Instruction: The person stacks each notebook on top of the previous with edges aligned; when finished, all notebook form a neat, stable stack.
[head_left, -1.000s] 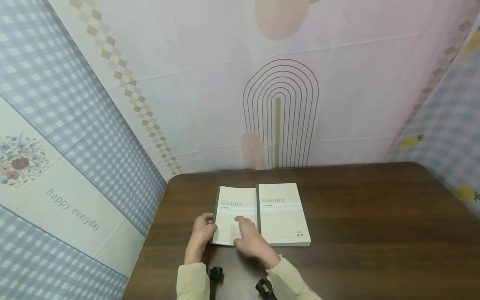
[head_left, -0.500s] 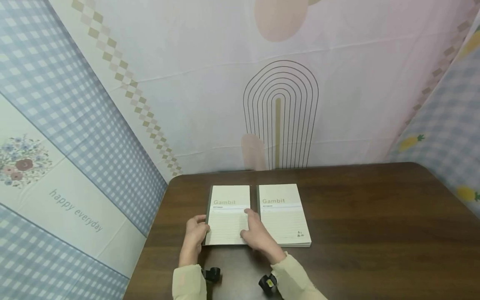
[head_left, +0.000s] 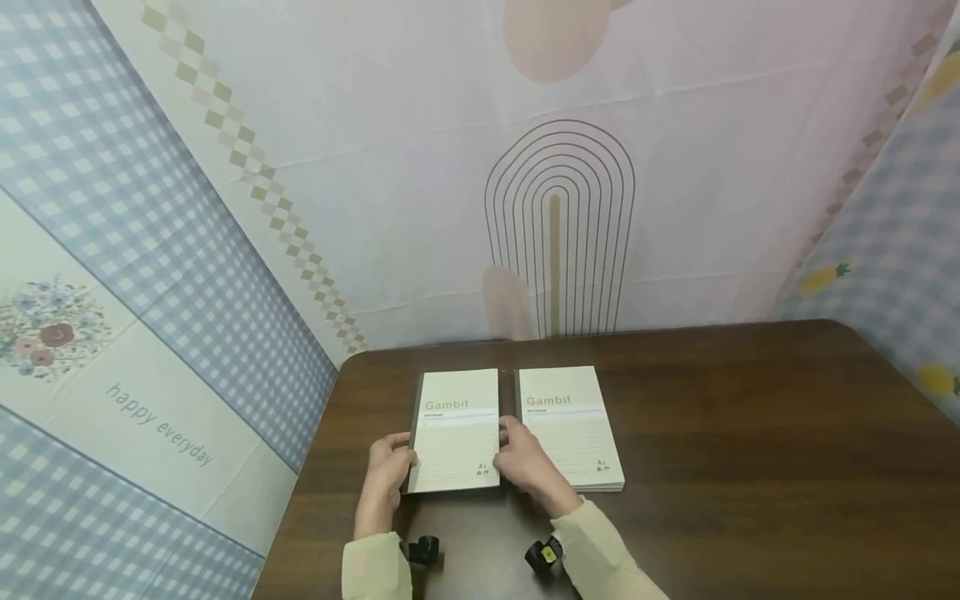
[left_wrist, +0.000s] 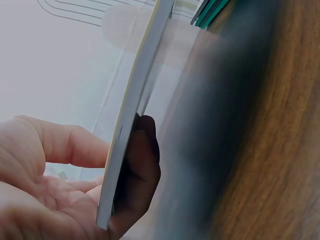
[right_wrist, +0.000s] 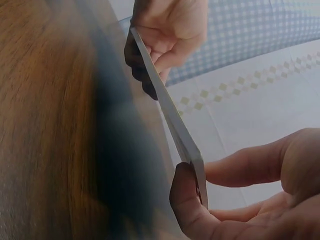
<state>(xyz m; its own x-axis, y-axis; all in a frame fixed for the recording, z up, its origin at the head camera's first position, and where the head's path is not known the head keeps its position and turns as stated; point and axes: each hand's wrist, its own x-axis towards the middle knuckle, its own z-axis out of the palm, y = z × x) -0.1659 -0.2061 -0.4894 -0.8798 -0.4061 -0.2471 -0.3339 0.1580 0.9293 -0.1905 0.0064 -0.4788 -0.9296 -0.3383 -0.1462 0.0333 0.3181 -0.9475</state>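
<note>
A cream notebook (head_left: 455,429) with "Gambit" on its cover and a dark spine is held up off the table between both hands. My left hand (head_left: 388,467) grips its spine side, thumb on the cover and fingers beneath, as the left wrist view shows along the notebook's edge (left_wrist: 135,100). At the opposite edge my right hand (head_left: 528,460) pinches it between thumb and fingers; the right wrist view has the notebook (right_wrist: 172,115) edge-on with both hands on it. To the right lies a second Gambit notebook (head_left: 567,417), apparently on top of others, partly behind my right hand.
The dark brown wooden table (head_left: 735,442) extends far to the right. A patterned cloth (head_left: 420,208) hangs behind its back edge, and a blue checked cloth (head_left: 187,250) hangs at the left. Black wrist cameras (head_left: 543,554) sit on both wrists.
The held notebook has moved left, away from the other notebook, and now shows a gap from it. My right hand has slid from its cover to its right edge and grips there.
</note>
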